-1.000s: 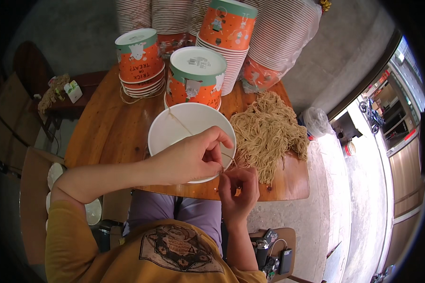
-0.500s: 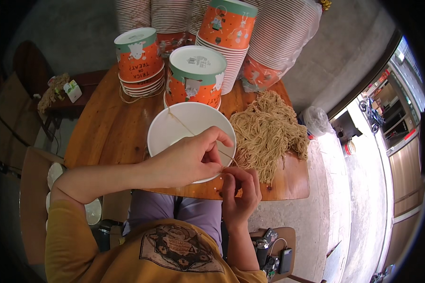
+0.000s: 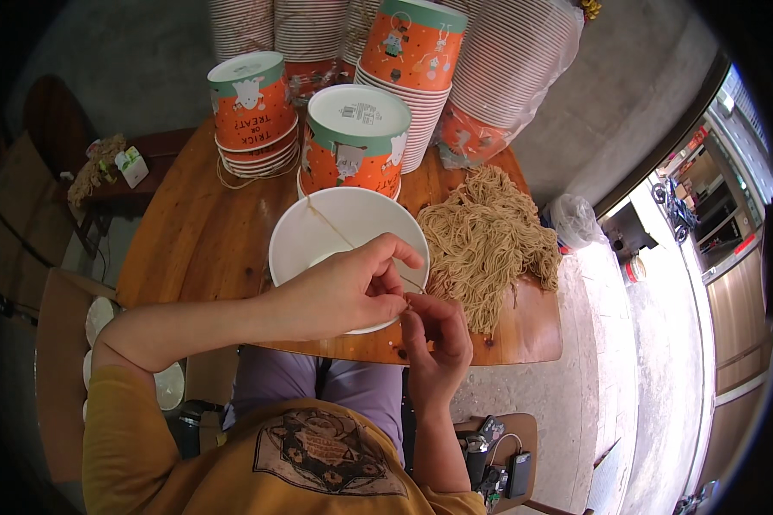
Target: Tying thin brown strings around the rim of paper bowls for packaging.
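Observation:
A white-lined paper bucket (image 3: pixel 305 245) sits at the near side of the wooden table, its open mouth tilted up toward me. A thin tan string (image 3: pixel 328 223) runs from its far rim across the opening to my hands. My left hand (image 3: pixel 339 287) reaches over the bucket with its fingers closed on the string. At the bucket's near right rim, my right hand (image 3: pixel 438 339) pinches the string, its fingertips close against the left ones. The exact spot between the fingertips is hidden. To the right lies a big tangled heap of tan strings (image 3: pixel 489 240).
On the wooden table (image 3: pixel 193 232), upturned orange-and-green buckets (image 3: pixel 352 142) stand behind the one I handle. Tall nested stacks, one in clear plastic wrap (image 3: pixel 515 77), line the back. A cardboard box (image 3: pixel 56 343) with white buckets is at left, a stool with electronics (image 3: pixel 520 472) at lower right.
My right hand has shifted slightly up and left, its fingertips now nearer the left hand's. The left hand and the bucket have hardly moved.

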Tool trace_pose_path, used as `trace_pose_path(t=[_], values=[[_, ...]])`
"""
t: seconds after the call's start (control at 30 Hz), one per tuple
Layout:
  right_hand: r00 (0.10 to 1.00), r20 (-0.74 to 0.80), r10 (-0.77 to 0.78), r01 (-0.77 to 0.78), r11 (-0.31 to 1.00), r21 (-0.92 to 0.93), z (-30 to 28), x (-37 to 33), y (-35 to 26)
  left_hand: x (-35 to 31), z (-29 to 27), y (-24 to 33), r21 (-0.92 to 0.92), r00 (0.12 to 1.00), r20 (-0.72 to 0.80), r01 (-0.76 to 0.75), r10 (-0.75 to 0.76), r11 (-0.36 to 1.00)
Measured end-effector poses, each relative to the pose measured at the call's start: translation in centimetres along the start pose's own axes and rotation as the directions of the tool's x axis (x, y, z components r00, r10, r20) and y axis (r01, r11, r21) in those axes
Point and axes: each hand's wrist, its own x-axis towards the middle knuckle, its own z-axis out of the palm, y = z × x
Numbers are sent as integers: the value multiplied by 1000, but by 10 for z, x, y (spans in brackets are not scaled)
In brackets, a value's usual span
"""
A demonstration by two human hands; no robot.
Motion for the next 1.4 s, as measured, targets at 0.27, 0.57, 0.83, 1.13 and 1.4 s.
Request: trace_pose_path(t=[0.27, 0.57, 0.83, 1.13, 1.4], values=[[1000, 18, -6, 7, 999, -34, 0, 0, -4, 2, -1, 4, 11, 999, 5, 44, -44, 999], [998, 40, -43, 43, 999, 4, -1, 1, 0, 6, -1, 6, -164, 990, 26, 138, -136, 977], [999, 38, 22, -26, 996, 86, 2, -1, 4, 8, -2, 0, -281, 985, 44, 175, -169, 944], [991, 30, 127, -130, 973, 189, 3, -4, 2, 5, -4, 4, -257, 986, 51, 169, -161, 952], [998, 54, 36, -38, 999, 33, -1, 2, -6, -1, 5, 5, -12, 989, -130, -77, 75, 997]])
